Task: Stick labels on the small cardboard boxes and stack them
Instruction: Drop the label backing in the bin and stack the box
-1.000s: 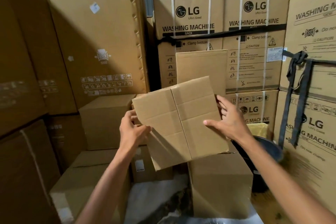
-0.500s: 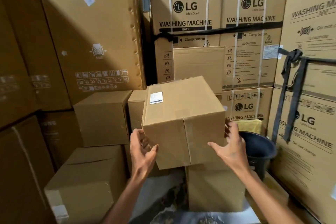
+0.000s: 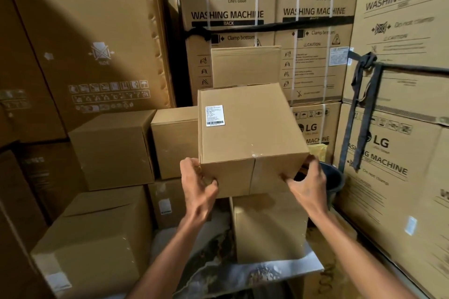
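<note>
Both hands, left hand (image 3: 198, 181) and right hand (image 3: 306, 181), gripped the labelled small cardboard box (image 3: 247, 138), newly turned label (image 3: 215, 115)-up, lowering it onto the plain box (image 3: 269, 226) beneath for stacking.

Both arms outstretched, left hand (image 3: 198, 183) and right hand (image 3: 306, 181) with fingers curled, thumbs inward

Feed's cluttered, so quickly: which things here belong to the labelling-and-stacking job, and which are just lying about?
Job: small brown cardboard box held by left hand and right hand; its white barcode label; plain brown box beneath.
Lying about: big LG washing-machine cartons; black bucket.
</note>
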Motion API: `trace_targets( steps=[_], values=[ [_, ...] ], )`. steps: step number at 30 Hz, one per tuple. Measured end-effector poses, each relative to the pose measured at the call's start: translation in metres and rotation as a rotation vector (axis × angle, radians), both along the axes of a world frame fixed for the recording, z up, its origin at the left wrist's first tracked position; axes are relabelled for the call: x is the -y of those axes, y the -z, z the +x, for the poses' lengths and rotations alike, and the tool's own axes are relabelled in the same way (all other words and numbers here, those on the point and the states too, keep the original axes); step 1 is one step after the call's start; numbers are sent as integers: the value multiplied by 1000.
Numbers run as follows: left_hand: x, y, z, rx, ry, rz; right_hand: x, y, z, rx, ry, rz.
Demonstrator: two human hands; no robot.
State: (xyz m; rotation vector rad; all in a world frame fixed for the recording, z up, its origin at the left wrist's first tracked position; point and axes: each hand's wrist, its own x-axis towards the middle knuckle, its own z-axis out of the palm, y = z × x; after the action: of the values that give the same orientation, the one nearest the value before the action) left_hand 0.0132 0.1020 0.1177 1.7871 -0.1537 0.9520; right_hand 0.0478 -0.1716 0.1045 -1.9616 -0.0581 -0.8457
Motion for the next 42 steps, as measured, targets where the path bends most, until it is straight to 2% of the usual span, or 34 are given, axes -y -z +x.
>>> trace_targets(
  steps=[5,10,13,16,19,22,24,30,33,36,39,42],
  values=[
    [13,15,3,31,-2,71,14,10,-4,-13,50,24],
    [31,36,-3,0,-2,51,26,36,-1,-111,56,52],
    [36,43,0,-40,-14,27,31,43,2,-105,37,32],
    [32,43,4,-92,7,28,41,44,2,-144,-64,54],
    [27,43,-1,-86,112,-3,52,32,-5,-180,-296,161],
    [25,35,-3,-65,132,-82,55,19,-8,-205,-295,169],
    [25,25,-2,-112,110,-116,56,17,-2,-252,-252,190],
    [24,0,-5,-368,82,-116,71,12,17,-429,-240,424],
    [20,-4,-4,-461,117,-26,88,0,15,-487,-394,397],
    [13,-3,0,-472,217,23,100,-9,10,-555,-505,298],
    [10,0,1,-425,372,-24,101,-18,1,-497,-615,217],
    [11,5,0,-403,400,-44,103,-18,-4,-440,-664,236]
  ],
)
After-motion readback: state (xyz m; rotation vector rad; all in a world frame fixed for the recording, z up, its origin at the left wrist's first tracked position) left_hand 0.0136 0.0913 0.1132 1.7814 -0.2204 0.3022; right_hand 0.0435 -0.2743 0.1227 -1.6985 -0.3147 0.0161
